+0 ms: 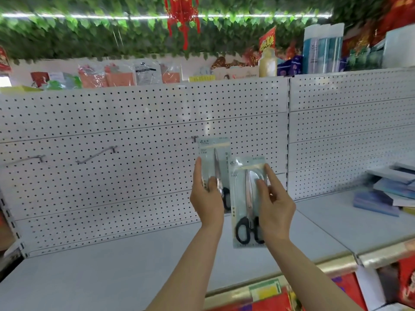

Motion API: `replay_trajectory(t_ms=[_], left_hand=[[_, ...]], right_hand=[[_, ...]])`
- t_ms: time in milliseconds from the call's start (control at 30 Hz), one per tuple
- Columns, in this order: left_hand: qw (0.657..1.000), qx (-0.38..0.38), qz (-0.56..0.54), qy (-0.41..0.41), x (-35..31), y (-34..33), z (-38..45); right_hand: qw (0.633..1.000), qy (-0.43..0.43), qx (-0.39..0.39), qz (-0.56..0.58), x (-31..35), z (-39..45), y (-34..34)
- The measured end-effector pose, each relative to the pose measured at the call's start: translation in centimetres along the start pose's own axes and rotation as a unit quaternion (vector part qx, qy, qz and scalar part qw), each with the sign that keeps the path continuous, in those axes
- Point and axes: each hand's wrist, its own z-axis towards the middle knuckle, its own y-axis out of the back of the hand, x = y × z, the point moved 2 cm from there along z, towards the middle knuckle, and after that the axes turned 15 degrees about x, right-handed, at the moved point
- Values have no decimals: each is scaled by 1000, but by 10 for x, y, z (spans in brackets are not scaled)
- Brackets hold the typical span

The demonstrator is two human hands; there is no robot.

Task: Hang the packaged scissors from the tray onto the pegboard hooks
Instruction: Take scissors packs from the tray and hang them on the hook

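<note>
Each of my hands holds one pack of black-handled scissors up in front of the white pegboard. My left hand grips the lower half of the left scissors pack, whose top edge sits right at a metal hook. My right hand pinches the right scissors pack by its right edge, lower and nearer to me. Two bare hooks stick out to the left, a middle hook and a far-left hook. No tray is in view.
A grey shelf runs below the pegboard. A stack of blue and white notebooks lies on the shelf at right. Packaged goods line the top ledge under hanging green leaves. A gold-trimmed shelf edge is nearest me.
</note>
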Motion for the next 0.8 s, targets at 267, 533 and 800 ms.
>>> replay_trajectory(t_ms=[267, 533, 800], left_hand=[[1000, -9, 2, -2, 8, -8, 6], [1000, -21, -20, -11, 19, -20, 5], [999, -34, -16, -27, 19, -22, 15]], right_hand=[[1000, 5, 16, 2, -7, 10, -2], [999, 5, 34, -11, -14, 22, 4], [998, 16, 56, 11, -16, 32, 3]])
